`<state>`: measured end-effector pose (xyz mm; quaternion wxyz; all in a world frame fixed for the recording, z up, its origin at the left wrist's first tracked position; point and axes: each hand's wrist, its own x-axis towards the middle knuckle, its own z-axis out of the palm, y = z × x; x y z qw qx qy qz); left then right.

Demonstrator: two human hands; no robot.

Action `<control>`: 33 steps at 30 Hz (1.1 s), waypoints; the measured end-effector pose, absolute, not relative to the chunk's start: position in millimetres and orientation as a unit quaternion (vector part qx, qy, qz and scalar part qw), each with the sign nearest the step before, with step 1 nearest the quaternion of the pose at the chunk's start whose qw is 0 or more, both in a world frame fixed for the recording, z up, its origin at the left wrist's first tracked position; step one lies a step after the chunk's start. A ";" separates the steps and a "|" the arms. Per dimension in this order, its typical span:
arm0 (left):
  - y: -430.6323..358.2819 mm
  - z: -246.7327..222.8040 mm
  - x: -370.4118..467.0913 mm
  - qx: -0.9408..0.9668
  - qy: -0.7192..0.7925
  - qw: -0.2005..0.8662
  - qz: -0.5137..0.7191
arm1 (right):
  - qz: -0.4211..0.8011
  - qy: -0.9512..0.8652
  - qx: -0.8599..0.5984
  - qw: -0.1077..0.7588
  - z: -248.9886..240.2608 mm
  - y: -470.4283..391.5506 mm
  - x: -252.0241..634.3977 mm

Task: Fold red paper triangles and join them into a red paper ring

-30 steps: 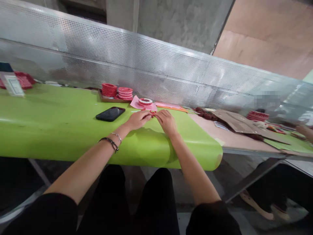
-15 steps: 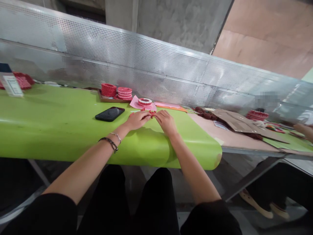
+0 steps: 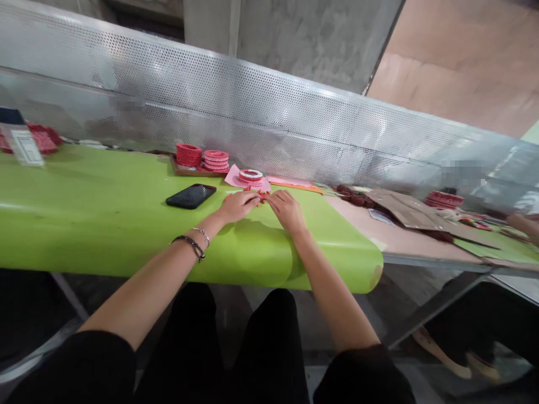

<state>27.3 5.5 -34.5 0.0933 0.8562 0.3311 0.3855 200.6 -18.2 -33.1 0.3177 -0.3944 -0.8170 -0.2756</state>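
Between my two hands, over the green table cover [image 3: 126,224], are small red pieces [image 3: 263,196]. My left hand [image 3: 239,206] has its fingers closed on the red pieces from the left. From the right, my right hand [image 3: 288,209] pinches at the same red pieces, its fingertips close to the left ones. The exact shape of the pieces is hidden by the fingers. Just behind my hands, a ring stack with a white top [image 3: 251,175] rests on pink paper [image 3: 232,177]. A black phone [image 3: 191,196] lies left of my left hand.
Red rings [image 3: 188,155] and pink rings [image 3: 216,160] are stacked on a brown tray [image 3: 179,169]. A bottle [image 3: 24,143] stands far left. Brown cardboard [image 3: 404,210] lies to the right, and another person's hand [image 3: 522,224] shows at the right edge. A perforated metal panel [image 3: 261,112] runs behind.
The view has shifted very slightly. Both my hands keep nearly the same place and grip. The other person's hand at the right edge has moved slightly.
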 end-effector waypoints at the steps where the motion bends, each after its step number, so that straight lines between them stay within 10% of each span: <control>1: 5.6 -34.4 27.2 0.856 0.332 0.096 0.385 | -0.276 -0.818 -0.394 0.316 -33.0 -18.5 200.5; 33: -0.7 -28.3 24.7 0.880 0.313 0.016 0.358 | -0.240 -0.829 -0.354 0.359 -27.0 -17.7 205.5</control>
